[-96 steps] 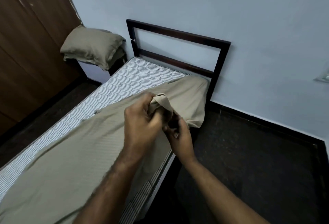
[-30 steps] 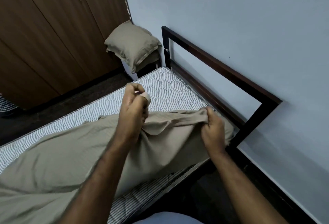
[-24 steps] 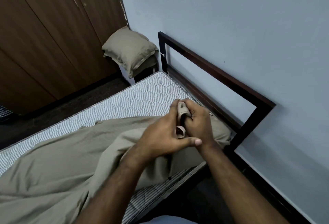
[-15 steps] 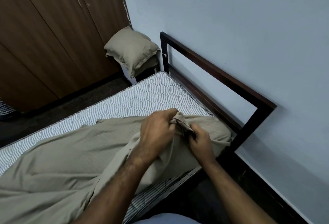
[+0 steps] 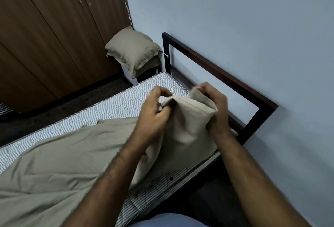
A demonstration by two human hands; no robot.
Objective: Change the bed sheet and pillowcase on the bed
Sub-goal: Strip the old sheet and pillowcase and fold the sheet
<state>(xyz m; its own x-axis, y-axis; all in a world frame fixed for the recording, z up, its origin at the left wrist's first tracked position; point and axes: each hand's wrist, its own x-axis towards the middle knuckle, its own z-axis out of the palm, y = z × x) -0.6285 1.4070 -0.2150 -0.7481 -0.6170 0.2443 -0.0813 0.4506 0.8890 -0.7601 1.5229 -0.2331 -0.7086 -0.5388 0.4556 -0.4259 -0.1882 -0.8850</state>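
Observation:
A beige bed sheet [image 5: 59, 156] lies crumpled along the striped mattress [image 5: 115, 107] of the bed, leaving the far strip bare. Near the dark headboard frame [image 5: 227, 80] both hands lift one end of the sheet off the mattress. My left hand [image 5: 153, 109] pinches its edge on the left, and my right hand [image 5: 215, 104] grips a bunched fold on the right, with the cloth stretched between them. A pillow [image 5: 133, 49] in a beige pillowcase sits on a small stand beyond the bed's far corner.
A brown wooden wardrobe [image 5: 54, 28] fills the left side behind a strip of dark floor [image 5: 59, 107]. A pale blue wall [image 5: 235, 19] runs behind the headboard. More dark floor [image 5: 226, 199] lies on my side of the bed.
My hands were close together on the sheet's end low over the mattress. They have now risen and spread apart, pulling the cloth taut between them.

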